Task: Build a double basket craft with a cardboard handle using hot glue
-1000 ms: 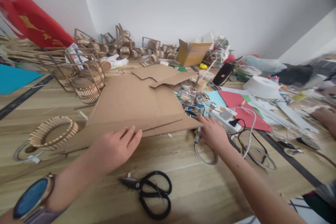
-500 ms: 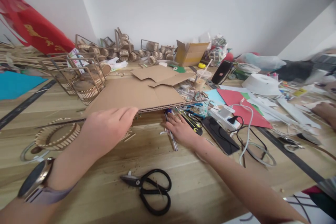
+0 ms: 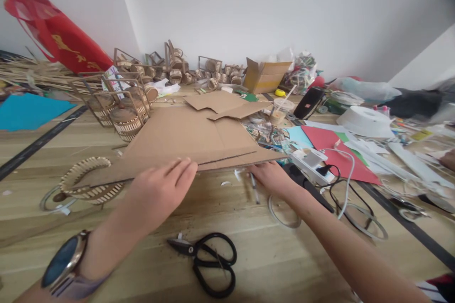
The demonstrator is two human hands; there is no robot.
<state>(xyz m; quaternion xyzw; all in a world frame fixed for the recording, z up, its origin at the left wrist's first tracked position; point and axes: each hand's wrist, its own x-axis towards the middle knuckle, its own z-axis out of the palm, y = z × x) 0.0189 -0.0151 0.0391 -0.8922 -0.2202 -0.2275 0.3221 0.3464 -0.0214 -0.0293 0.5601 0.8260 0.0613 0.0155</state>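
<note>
A large sheet of brown cardboard lies slightly raised above the table, a dark slit or fold line running near its front edge. My left hand, with a watch on the wrist, is closed over that front edge, fingers on top. Under the sheet's right corner is my right hand, its fingers mostly hidden by the cardboard. A pen lies on the table just beside the right hand. Black-handled scissors rest nearer to me, blades pointing left.
At left are a small woven bamboo basket and framed baskets. On the right are a power strip with cables, a dark phone and red paper. A drink cup and an open box stand behind.
The cardboard's front edge has come nearer to me and now shows its top side with the slit. My right hand has shifted right, its fingers now beneath the sheet. The view has shifted slightly.
</note>
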